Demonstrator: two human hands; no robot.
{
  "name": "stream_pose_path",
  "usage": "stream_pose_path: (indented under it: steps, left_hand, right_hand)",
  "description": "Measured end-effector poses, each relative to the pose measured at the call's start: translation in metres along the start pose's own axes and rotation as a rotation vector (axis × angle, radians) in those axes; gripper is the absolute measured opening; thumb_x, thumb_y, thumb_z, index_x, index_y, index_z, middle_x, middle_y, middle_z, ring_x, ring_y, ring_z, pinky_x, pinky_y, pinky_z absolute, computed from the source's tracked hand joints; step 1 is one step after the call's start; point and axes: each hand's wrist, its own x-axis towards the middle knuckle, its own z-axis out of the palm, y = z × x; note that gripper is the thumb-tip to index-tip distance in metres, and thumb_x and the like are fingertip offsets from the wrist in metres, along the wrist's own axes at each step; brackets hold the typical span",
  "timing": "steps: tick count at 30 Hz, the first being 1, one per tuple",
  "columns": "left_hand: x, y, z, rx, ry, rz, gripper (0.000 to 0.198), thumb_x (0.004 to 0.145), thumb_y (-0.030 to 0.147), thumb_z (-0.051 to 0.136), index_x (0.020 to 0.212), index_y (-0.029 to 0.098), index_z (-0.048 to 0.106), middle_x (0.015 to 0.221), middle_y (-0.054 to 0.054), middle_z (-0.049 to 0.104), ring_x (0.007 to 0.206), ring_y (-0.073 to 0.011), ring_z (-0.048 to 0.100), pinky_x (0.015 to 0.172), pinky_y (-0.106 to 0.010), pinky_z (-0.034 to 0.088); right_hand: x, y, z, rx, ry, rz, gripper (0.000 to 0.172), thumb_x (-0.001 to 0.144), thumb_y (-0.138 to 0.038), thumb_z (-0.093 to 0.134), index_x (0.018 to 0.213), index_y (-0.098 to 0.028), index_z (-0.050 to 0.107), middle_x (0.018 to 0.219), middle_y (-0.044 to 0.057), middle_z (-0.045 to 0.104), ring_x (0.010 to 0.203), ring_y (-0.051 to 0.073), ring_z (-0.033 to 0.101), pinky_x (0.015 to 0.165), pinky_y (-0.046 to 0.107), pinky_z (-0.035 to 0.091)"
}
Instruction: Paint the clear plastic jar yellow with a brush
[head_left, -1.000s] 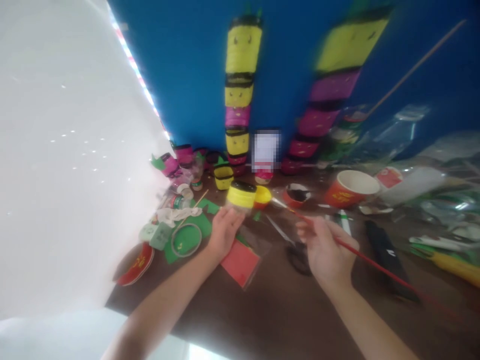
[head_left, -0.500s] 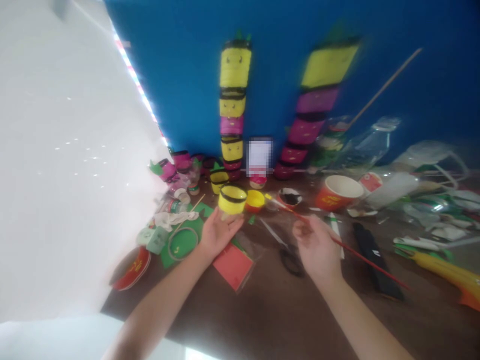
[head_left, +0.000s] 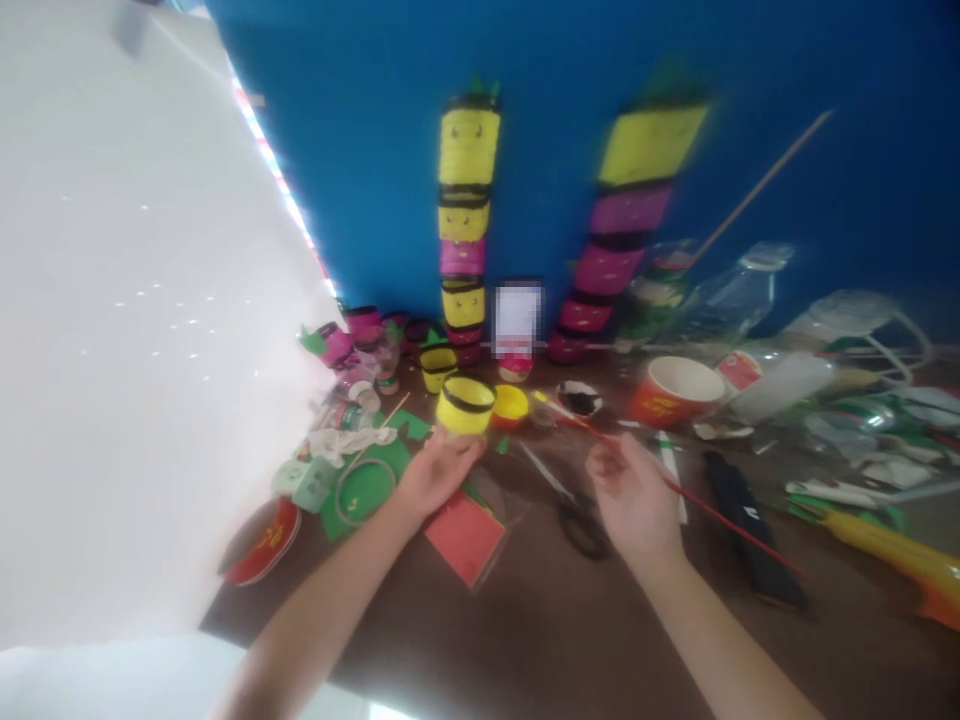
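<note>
My left hand (head_left: pixel 441 474) is closed around the lower part of a small yellow cup (head_left: pixel 465 405) with a black band near its rim. In my right hand (head_left: pixel 636 500) is a thin red paintbrush (head_left: pixel 720 522), its yellow-coated tip pointing left, apart from the cup. Just beyond the held cup stands a small tub of yellow paint (head_left: pixel 511 404). A tub of black paint (head_left: pixel 579 400) sits to the right of it. Between my hands lie scissors (head_left: pixel 577 510) with dark handles. A red paper packet (head_left: pixel 466 538) lies below my left hand.
Two tall stacks of painted yellow and magenta cups (head_left: pixel 463 225) rise against the blue backdrop. A red paper cup (head_left: pixel 679 390), plastic bottles (head_left: pixel 750 290) and scraps crowd the right. At left are green sheets (head_left: pixel 341 515), a tape roll (head_left: pixel 366 492) and a red bowl (head_left: pixel 264 540).
The yellow cup in my left hand has tilted slightly and its underside shows less. The brush has shifted a little; its tip stays by the paint tubs. The whole view has moved slightly.
</note>
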Motion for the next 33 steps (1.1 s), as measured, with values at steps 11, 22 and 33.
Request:
stream_pose_path:
  steps: [11, 22, 33]
  left_hand:
    - [0.001, 0.000, -0.012, -0.076, -0.026, -0.097, 0.028, 0.073, 0.032, 0.067, 0.096, 0.016, 0.063, 0.101, -0.009, 0.066, 0.115, -0.0249, 0.054, 0.104, -0.039, 0.034]
    - [0.001, 0.004, -0.007, -0.123, 0.062, -0.088, 0.046, 0.087, 0.035, 0.047, 0.126, 0.011, 0.047, 0.105, -0.012, 0.066, 0.098, -0.0183, 0.063, 0.092, -0.030, 0.045]
    - [0.000, 0.006, 0.003, -0.091, 0.110, -0.144, 0.048, 0.091, 0.038, 0.039, 0.130, 0.011, 0.044, 0.103, -0.012, 0.067, 0.092, -0.0173, 0.064, 0.091, -0.030, 0.046]
  right_hand:
    - [-0.002, 0.002, 0.000, -0.022, -0.032, 0.007, 0.031, 0.047, -0.034, 0.084, 0.058, -0.016, 0.060, 0.053, -0.003, 0.062, 0.048, 0.006, 0.055, 0.042, 0.017, 0.040]
    - [-0.006, 0.002, 0.001, -0.054, -0.113, 0.007, 0.029, 0.050, -0.034, 0.083, 0.059, -0.015, 0.062, 0.052, -0.001, 0.061, 0.048, 0.007, 0.056, 0.042, 0.017, 0.039]
    - [-0.006, 0.003, 0.000, -0.081, -0.120, 0.056, 0.029, 0.048, -0.035, 0.083, 0.059, -0.017, 0.064, 0.052, -0.001, 0.062, 0.047, 0.007, 0.054, 0.041, 0.017, 0.038]
